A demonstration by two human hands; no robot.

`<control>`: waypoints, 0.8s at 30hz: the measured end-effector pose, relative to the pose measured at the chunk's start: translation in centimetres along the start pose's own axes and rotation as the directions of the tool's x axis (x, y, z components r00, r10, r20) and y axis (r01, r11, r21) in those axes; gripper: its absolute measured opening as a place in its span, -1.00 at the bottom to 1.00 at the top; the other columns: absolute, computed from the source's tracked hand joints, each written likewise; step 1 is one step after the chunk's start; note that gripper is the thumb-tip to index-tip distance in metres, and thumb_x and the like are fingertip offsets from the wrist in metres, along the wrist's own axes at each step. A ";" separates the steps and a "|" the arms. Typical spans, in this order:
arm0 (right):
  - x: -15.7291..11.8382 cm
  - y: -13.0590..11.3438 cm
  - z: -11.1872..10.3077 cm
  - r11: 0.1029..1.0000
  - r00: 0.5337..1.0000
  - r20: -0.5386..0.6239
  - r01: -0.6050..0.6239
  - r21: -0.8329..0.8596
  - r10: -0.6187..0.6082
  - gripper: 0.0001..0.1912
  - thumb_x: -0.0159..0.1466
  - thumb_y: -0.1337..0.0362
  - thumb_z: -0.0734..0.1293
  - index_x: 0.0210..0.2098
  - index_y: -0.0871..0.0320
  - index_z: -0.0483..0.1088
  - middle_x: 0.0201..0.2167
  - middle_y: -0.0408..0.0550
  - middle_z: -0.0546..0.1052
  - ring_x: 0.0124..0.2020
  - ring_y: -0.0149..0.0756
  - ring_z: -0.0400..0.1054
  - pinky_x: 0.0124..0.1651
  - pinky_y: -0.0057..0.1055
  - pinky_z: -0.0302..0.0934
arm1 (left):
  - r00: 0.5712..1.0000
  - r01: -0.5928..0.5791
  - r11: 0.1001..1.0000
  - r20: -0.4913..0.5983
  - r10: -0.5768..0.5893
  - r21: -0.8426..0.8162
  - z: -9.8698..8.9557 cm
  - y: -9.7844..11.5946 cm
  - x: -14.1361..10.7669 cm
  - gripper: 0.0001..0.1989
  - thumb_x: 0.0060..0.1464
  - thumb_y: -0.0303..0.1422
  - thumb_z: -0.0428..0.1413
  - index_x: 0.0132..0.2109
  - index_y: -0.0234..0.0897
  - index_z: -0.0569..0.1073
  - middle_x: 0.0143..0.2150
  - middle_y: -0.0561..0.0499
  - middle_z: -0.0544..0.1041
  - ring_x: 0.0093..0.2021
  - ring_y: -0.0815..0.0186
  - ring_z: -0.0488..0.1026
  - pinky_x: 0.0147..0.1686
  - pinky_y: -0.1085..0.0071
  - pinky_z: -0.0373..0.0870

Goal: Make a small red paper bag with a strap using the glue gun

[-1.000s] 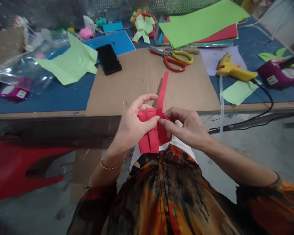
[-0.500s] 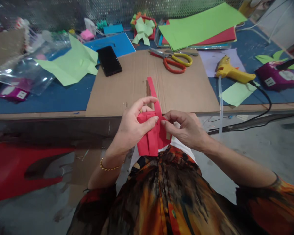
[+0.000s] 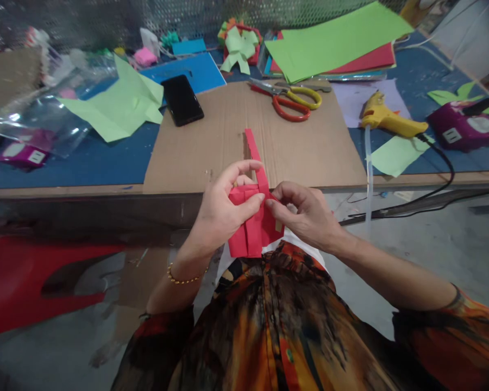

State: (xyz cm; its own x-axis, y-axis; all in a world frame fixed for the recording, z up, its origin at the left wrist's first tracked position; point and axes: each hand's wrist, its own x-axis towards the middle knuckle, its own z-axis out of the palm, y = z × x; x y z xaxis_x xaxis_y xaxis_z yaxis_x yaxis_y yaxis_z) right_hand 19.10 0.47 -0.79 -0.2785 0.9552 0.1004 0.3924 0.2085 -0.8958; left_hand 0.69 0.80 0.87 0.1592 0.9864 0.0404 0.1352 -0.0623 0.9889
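Observation:
Between my hands is a folded red paper piece (image 3: 244, 239), held over my lap just in front of the table edge. A narrow red strip (image 3: 251, 144) rises from it toward the table. My left hand (image 3: 224, 209) grips the piece, thumb across its front and fingers behind and around the strip. On the other side, my right hand (image 3: 305, 212) pinches the paper's right edge between thumb and bent fingers. A small tan patch shows on the paper below my right thumb. The backs of the folds are hidden.
Ahead lies a cardboard sheet (image 3: 212, 146) with a black phone (image 3: 182, 100) and scissors (image 3: 291, 103). At right are a yellow glue gun (image 3: 391, 119), its black cable and a purple box (image 3: 464, 125). Green sheets (image 3: 338, 41) lie at the back; crumpled light-green paper (image 3: 120, 103) sits left.
My hands keep their hold on the red paper. It has moved up very slightly, and my right hand has shifted a little left along its edge.

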 end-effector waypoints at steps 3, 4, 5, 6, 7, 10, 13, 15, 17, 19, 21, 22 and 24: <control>0.2 0.0 -0.1 1.000 1.000 0.023 -0.018 0.015 0.017 -0.74 0.30 0.15 0.30 -0.49 0.08 0.28 -0.59 -0.22 0.31 -0.52 -0.44 0.09 -0.43 -0.41 -0.05 | 1.000 -0.014 1.000 0.003 0.014 0.020 0.0 0.0 0.0 -0.57 0.07 -0.48 0.26 0.12 -0.22 0.57 -0.32 0.10 0.50 -0.36 0.40 0.38 -0.31 0.43 0.39; 0.2 0.0 -0.1 0.999 0.999 0.031 -0.021 0.026 0.021 -0.73 0.30 0.14 0.30 -0.49 0.08 0.28 -0.59 -0.22 0.31 -0.52 -0.44 0.09 -0.43 -0.41 -0.05 | 1.000 -0.021 0.999 0.002 0.021 0.027 -0.1 0.0 0.0 -0.58 0.08 -0.49 0.25 0.11 -0.22 0.57 -0.32 0.11 0.50 -0.36 0.40 0.38 -0.31 0.43 0.39; 0.3 -0.1 -0.1 0.999 0.999 0.035 -0.022 0.036 0.020 -0.72 0.30 0.13 0.30 -0.50 0.08 0.28 -0.59 -0.21 0.30 -0.52 -0.44 0.08 -0.43 -0.41 -0.05 | 1.000 -0.028 0.999 -0.001 0.028 0.032 -0.1 0.0 -0.1 -0.58 0.08 -0.49 0.25 0.11 -0.22 0.57 -0.33 0.11 0.49 -0.36 0.40 0.38 -0.31 0.43 0.39; 0.3 -0.1 -0.1 0.999 0.999 0.035 -0.018 0.045 0.016 -0.71 0.30 0.13 0.29 -0.51 0.08 0.27 -0.60 -0.22 0.29 -0.52 -0.44 0.08 -0.43 -0.41 -0.05 | 0.999 -0.034 0.999 -0.007 0.034 0.035 -0.1 0.1 -0.1 -0.59 0.08 -0.49 0.25 0.11 -0.21 0.57 -0.33 0.11 0.49 -0.36 0.40 0.39 -0.30 0.43 0.40; 0.2 -0.2 0.0 0.999 1.000 0.028 -0.012 0.053 0.010 -0.69 0.31 0.12 0.29 -0.52 0.08 0.26 -0.60 -0.22 0.27 -0.52 -0.44 0.07 -0.44 -0.40 -0.06 | 0.999 -0.038 0.999 -0.011 0.038 0.035 -0.1 0.1 -0.1 -0.59 0.08 -0.50 0.25 0.10 -0.21 0.57 -0.33 0.11 0.48 -0.36 0.40 0.39 -0.30 0.43 0.40; 0.1 -0.2 0.1 0.998 1.000 -0.003 0.012 0.065 -0.011 -0.68 0.33 0.16 0.28 -0.53 0.07 0.23 -0.61 -0.25 0.22 -0.54 -0.46 0.03 -0.45 -0.40 -0.08 | 1.000 -0.029 0.999 -0.008 0.029 0.021 0.0 0.1 -0.1 -0.59 0.08 -0.50 0.26 0.10 -0.21 0.57 -0.34 0.11 0.47 -0.37 0.41 0.38 -0.31 0.44 0.41; 0.0 -0.1 -0.1 0.997 0.999 0.008 0.033 0.069 -0.034 -0.64 0.36 0.13 0.31 -0.53 0.08 0.24 -0.62 -0.25 0.24 -0.54 -0.46 0.05 -0.45 -0.40 -0.06 | 1.000 -0.023 1.000 -0.001 0.023 0.021 -0.1 0.1 -0.1 -0.58 0.08 -0.51 0.26 0.11 -0.22 0.57 -0.34 0.12 0.48 -0.38 0.42 0.38 -0.32 0.44 0.42; 0.3 -0.1 -0.6 0.995 0.998 0.036 0.047 0.084 -0.050 -0.54 0.40 0.00 0.35 -0.53 0.09 0.28 -0.61 -0.23 0.29 -0.52 -0.45 0.12 -0.44 -0.40 -0.03 | 1.000 -0.025 0.999 0.010 0.025 0.027 -0.2 0.2 -0.1 -0.57 0.08 -0.51 0.26 0.12 -0.22 0.57 -0.34 0.12 0.49 -0.39 0.42 0.38 -0.33 0.45 0.41; 0.8 -0.1 -1.1 0.988 0.998 0.043 0.035 0.153 -0.042 -0.42 0.41 -0.20 0.37 -0.51 0.11 0.35 -0.57 -0.18 0.37 -0.50 -0.42 0.22 -0.42 -0.40 0.05 | 0.999 -0.022 0.999 0.024 0.021 0.031 -0.3 0.3 -0.1 -0.56 0.08 -0.51 0.26 0.13 -0.22 0.57 -0.34 0.12 0.51 -0.39 0.41 0.40 -0.34 0.45 0.42; 1.4 0.0 -1.4 0.966 0.999 0.051 -0.011 0.260 -0.003 -0.34 0.36 -0.35 0.36 -0.47 0.12 0.41 -0.56 -0.15 0.42 -0.52 -0.41 0.28 -0.43 -0.39 0.12 | 0.999 -0.016 0.999 0.036 0.015 0.036 -0.3 0.5 -0.2 -0.55 0.08 -0.50 0.27 0.14 -0.22 0.56 -0.33 0.11 0.54 -0.39 0.40 0.43 -0.34 0.45 0.44; 1.9 0.1 -1.2 0.930 0.997 0.076 -0.055 0.363 0.029 -0.32 0.29 -0.40 0.41 -0.46 0.12 0.40 -0.59 -0.18 0.41 -0.57 -0.43 0.26 -0.49 -0.40 0.12 | 0.999 -0.015 0.999 0.049 0.013 0.042 -0.3 0.7 -0.2 -0.54 0.08 -0.49 0.28 0.15 -0.20 0.56 -0.33 0.11 0.55 -0.38 0.39 0.46 -0.33 0.44 0.47; 2.1 0.2 -1.0 0.911 0.996 0.083 -0.067 0.407 0.036 -0.33 0.25 -0.40 0.45 -0.46 0.11 0.39 -0.61 -0.21 0.39 -0.60 -0.45 0.24 -0.52 -0.41 0.10 | 0.998 -0.016 0.999 0.054 0.013 0.049 -0.3 0.7 -0.3 -0.53 0.08 -0.49 0.28 0.15 -0.20 0.56 -0.33 0.11 0.55 -0.38 0.39 0.47 -0.34 0.43 0.47; 2.3 0.5 -0.6 0.873 0.997 0.072 -0.071 0.483 0.041 -0.34 0.17 -0.37 0.53 -0.46 0.10 0.36 -0.63 -0.25 0.38 -0.62 -0.47 0.23 -0.55 -0.44 0.10 | 0.998 -0.019 0.998 0.057 0.015 0.067 -0.3 0.8 -0.3 -0.52 0.07 -0.49 0.29 0.16 -0.20 0.55 -0.34 0.12 0.55 -0.38 0.39 0.47 -0.33 0.43 0.49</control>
State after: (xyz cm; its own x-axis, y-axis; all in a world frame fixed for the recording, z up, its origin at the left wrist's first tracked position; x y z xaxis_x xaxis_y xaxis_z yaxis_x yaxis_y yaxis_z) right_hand 19.17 2.86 -0.72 -0.3244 0.9454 0.0322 -0.0615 0.0129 -0.9980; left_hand 0.47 0.52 1.66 0.2164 0.9751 0.0474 0.1969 -0.0912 0.9762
